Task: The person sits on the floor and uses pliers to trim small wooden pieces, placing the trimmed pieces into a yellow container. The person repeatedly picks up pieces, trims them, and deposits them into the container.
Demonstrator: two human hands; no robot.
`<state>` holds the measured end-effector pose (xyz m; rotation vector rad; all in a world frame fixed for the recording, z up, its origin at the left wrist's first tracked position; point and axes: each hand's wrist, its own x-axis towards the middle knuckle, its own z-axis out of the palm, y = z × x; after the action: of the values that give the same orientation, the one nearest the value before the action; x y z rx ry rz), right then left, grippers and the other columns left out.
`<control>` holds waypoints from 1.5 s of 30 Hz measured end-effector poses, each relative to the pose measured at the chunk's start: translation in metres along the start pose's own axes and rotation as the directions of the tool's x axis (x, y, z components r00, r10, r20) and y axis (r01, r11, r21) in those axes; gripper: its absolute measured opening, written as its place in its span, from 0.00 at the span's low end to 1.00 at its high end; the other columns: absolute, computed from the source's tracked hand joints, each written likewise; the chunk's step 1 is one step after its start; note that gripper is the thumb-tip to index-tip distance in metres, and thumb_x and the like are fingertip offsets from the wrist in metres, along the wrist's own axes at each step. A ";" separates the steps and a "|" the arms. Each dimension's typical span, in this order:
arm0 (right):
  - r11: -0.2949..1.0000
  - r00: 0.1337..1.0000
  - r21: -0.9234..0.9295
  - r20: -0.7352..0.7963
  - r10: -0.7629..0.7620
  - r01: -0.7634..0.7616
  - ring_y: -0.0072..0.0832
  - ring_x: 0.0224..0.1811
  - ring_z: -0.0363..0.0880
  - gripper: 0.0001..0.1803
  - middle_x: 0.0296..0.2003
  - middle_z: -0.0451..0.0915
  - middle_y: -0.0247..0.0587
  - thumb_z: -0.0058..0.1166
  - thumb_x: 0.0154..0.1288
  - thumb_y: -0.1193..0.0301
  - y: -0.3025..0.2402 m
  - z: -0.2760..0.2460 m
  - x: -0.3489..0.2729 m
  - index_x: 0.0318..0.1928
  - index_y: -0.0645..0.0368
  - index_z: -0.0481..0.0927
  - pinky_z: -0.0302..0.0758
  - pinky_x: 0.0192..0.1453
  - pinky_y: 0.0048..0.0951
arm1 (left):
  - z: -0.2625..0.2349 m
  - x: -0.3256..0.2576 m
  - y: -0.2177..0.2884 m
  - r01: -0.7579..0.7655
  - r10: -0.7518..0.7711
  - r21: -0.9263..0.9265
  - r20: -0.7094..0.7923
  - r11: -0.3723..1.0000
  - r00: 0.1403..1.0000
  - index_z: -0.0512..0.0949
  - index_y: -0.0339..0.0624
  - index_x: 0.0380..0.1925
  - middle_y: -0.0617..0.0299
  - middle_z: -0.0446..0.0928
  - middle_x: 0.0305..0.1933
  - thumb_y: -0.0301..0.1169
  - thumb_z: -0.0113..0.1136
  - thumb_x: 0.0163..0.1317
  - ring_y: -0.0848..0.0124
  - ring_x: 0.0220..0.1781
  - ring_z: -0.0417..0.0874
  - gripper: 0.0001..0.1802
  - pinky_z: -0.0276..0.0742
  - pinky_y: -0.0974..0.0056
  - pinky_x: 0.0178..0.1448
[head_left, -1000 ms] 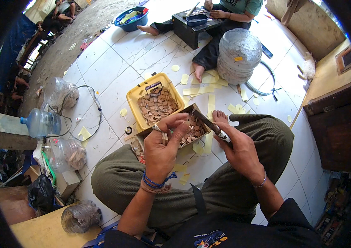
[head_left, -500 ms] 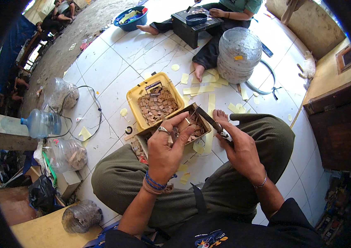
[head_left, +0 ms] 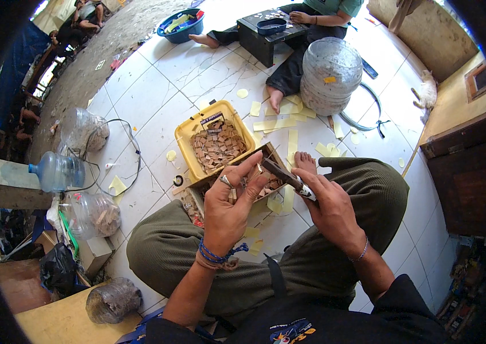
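Note:
My left hand (head_left: 225,200) is pinching a small pale piece (head_left: 260,168) between thumb and forefinger. My right hand (head_left: 331,212) is closed round the black-and-white handle of a knife (head_left: 305,190). Its dark blade points left, with the tip close to the pinched piece; whether they touch I cannot tell. Beneath both hands stands a box (head_left: 273,152) with small brown pieces in it, partly hidden by my left hand. Just beyond it, a yellow tray (head_left: 182,140) holds many small brown square chips (head_left: 217,146).
Pale yellow strips (head_left: 274,124) and scraps lie on the white tiles. Ahead, a person sits at a low black table (head_left: 252,39), near a large clear plastic container (head_left: 330,77) and a blue basin (head_left: 181,35). Plastic jugs (head_left: 59,170) and a cable stand at left.
The knife has turned, its blade swinging down and left toward the pinched piece. My right hand has shifted slightly with it. My left hand stays almost where it was.

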<state>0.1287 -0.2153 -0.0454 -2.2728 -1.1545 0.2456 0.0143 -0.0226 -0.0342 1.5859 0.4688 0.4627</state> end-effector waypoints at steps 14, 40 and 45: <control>0.999 1.000 -0.034 0.023 0.000 0.001 0.43 0.41 0.80 0.41 0.45 0.81 0.45 0.65 0.58 0.84 -0.002 -0.001 0.000 0.72 0.46 0.72 0.77 0.48 0.43 | 0.000 -0.001 0.008 -0.007 0.007 0.019 -0.001 1.000 1.000 0.81 0.40 0.64 0.65 0.84 0.50 0.34 0.69 0.73 0.80 0.51 0.79 0.23 0.74 0.72 0.56; 1.000 1.000 -0.015 0.000 0.017 -0.017 0.47 0.42 0.80 0.41 0.45 0.81 0.46 0.63 0.57 0.85 -0.001 -0.002 0.001 0.71 0.46 0.73 0.77 0.48 0.45 | -0.004 0.001 0.006 -0.002 -0.001 0.056 0.057 0.998 0.998 0.81 0.40 0.65 0.65 0.84 0.51 0.36 0.66 0.75 0.79 0.50 0.79 0.22 0.75 0.70 0.59; 1.000 1.000 -0.007 -0.013 0.010 -0.010 0.47 0.42 0.81 0.39 0.44 0.81 0.46 0.63 0.57 0.85 -0.002 -0.003 0.001 0.70 0.47 0.74 0.77 0.48 0.44 | -0.004 -0.001 0.007 0.077 -0.076 -0.024 0.059 0.997 0.995 0.80 0.39 0.65 0.65 0.83 0.50 0.36 0.67 0.75 0.80 0.50 0.78 0.23 0.75 0.71 0.57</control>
<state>0.1293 -0.2148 -0.0420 -2.2837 -1.1393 0.2306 0.0116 -0.0201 -0.0273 1.5461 0.4758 0.3624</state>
